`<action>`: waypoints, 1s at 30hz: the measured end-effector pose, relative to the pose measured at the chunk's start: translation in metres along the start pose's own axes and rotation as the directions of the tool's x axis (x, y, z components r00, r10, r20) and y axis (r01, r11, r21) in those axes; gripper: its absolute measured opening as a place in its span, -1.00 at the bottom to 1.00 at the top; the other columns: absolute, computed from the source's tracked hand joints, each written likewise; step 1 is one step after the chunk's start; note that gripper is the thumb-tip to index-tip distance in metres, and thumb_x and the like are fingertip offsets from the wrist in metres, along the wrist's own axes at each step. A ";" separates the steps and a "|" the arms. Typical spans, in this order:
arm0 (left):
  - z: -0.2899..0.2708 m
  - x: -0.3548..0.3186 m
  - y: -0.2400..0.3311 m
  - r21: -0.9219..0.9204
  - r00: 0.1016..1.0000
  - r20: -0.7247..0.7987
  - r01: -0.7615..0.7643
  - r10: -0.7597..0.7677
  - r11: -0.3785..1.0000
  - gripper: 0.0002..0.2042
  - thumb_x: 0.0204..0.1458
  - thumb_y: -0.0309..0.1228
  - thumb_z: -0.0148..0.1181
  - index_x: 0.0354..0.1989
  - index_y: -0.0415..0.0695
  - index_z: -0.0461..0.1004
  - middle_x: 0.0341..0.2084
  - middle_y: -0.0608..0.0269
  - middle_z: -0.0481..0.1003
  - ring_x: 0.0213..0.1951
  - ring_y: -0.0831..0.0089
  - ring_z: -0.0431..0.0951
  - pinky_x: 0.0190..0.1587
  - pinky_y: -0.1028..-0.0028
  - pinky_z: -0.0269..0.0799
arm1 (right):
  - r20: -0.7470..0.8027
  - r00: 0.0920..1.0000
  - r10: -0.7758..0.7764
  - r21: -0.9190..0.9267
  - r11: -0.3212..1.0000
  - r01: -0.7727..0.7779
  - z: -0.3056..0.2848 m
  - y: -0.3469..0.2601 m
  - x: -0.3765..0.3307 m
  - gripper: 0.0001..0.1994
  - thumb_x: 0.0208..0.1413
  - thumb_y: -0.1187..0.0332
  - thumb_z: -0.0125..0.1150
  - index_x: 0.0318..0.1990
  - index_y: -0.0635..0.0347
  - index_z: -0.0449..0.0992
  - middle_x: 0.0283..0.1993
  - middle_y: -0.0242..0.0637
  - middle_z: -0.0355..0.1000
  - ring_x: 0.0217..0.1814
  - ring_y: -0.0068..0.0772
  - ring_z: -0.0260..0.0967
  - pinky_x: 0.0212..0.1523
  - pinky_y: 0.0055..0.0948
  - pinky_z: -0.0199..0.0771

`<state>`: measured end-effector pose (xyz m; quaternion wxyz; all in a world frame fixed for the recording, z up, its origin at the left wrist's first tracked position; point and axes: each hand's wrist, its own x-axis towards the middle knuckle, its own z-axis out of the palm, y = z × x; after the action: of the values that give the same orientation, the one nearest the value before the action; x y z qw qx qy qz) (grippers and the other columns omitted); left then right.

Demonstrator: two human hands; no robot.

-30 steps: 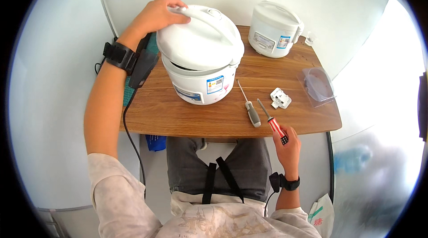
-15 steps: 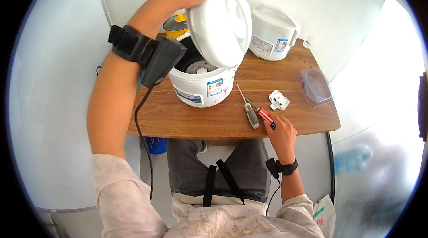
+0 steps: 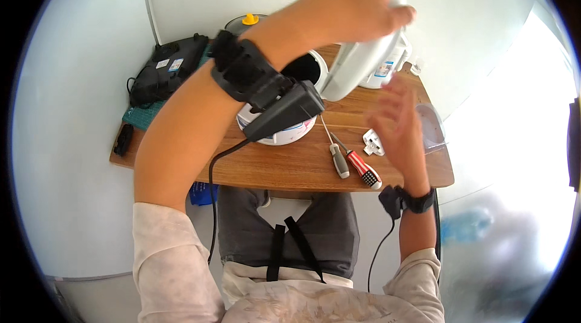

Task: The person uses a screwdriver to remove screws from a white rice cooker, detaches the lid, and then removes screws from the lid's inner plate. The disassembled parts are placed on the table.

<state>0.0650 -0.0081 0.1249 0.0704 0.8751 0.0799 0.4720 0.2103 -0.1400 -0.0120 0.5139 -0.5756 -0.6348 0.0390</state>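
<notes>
My left hand is at the upper edge of a white rice cooker lid, thumb and fingers astride it. The lid stands tilted up at the right side of the white rice cooker, whose dark inside partly shows behind my left forearm. My right hand, blurred, is raised over the table just right of the lid, fingers apart and holding nothing. Below it lie a grey-handled screwdriver, a screwdriver with a red-and-white striped handle and a small white plastic part.
Behind the lid stands a second white rice cooker. A clear plastic tray sits at the table's right edge. On the left are a black bag and a pot with a yellow knob. The wooden table's front edge faces me.
My left hand has swung the lid to the right, away from the cooker's opening. My right hand has let go of the striped screwdriver and risen toward the lid.
</notes>
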 end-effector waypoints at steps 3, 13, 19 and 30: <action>0.015 -0.001 0.006 0.027 0.997 -0.022 -0.071 0.071 0.997 -0.53 0.19 -0.23 0.26 0.23 -0.09 0.35 -0.03 -0.08 0.53 -0.07 0.11 0.64 -0.01 0.23 0.59 | -0.087 0.996 0.007 0.207 0.978 0.011 0.000 -0.011 0.048 -0.33 0.13 0.30 0.38 0.34 0.30 0.21 0.12 -0.05 0.45 0.11 -0.19 0.46 0.06 -0.21 0.52; -0.028 -0.079 -0.014 -0.028 0.965 0.086 0.250 -0.247 0.968 -0.58 0.19 -0.07 0.24 0.12 -0.04 0.50 0.00 0.06 0.59 -0.01 0.20 0.63 0.05 0.26 0.53 | -0.047 0.979 0.197 0.571 0.810 -0.136 0.000 0.019 0.086 -0.69 0.28 0.47 0.04 0.14 0.30 0.43 -0.10 -0.34 0.49 -0.09 -0.53 0.45 -0.07 -0.51 0.47; -0.028 -0.161 -0.041 0.290 0.766 0.372 0.441 -0.524 0.850 -0.55 0.24 0.04 0.14 0.05 -0.07 0.53 -0.12 0.01 0.62 -0.08 0.11 0.64 -0.08 0.26 0.53 | -0.044 0.942 0.332 0.803 0.573 -0.164 0.003 0.053 0.094 -0.60 0.41 0.22 0.02 0.27 0.23 0.33 0.15 -0.31 0.44 0.17 -0.36 0.44 0.16 -0.31 0.53; 0.015 -0.192 -0.040 0.562 0.898 0.215 0.208 -0.384 0.800 -0.50 0.13 0.17 0.15 -0.41 -0.08 0.64 -0.71 0.09 0.53 -0.60 0.16 0.60 -0.54 0.26 0.45 | -0.185 0.972 0.144 0.666 0.746 0.016 0.019 0.071 0.095 -0.51 0.39 0.28 0.09 0.40 0.13 0.19 0.31 -0.28 0.32 0.30 -0.34 0.35 0.26 -0.29 0.48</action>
<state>-0.0293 -0.0091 -0.0478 -0.0857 0.9010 0.3310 0.2672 0.2638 -0.0330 -0.0087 0.7512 -0.3780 -0.4970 0.2140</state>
